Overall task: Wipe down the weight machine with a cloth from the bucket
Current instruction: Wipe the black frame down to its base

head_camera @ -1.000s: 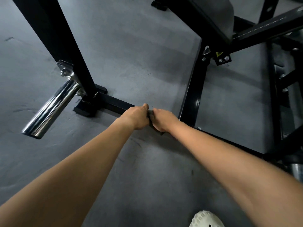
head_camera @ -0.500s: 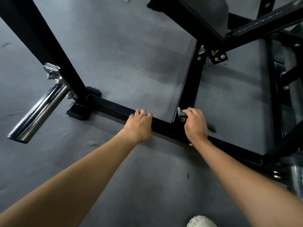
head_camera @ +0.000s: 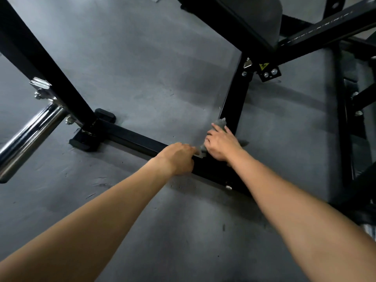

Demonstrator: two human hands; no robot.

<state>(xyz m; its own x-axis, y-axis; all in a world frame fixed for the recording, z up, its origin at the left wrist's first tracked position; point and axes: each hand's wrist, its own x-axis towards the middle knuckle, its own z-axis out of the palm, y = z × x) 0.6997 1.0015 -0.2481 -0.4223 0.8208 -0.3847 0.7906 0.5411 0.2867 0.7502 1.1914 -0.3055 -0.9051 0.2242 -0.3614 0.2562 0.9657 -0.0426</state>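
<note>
- One weight machine (head_camera: 132, 137), black frame, fills the frame's upper half and right side.
- One chrome bar (head_camera: 30, 135) juts out at left edge.
- Two hands, centre: right hand (head_camera: 222, 144) pressed flat on cloth, fingers together; left hand (head_camera: 178, 158) curled, pinching the cloth's lower end.
- One grey cloth (head_camera: 221, 123) lies at the base-bar and upright joint.

Both bare forearms reach forward and down, converging toward the middle. The left hand (head_camera: 179, 158) is curled knuckles-up, fingers bent under and pinched at the tips. The right hand (head_camera: 221, 144) lies just beside it, nearly touching, palm down with fingers spread forward and slightly bent, wrist angled inward.
</note>
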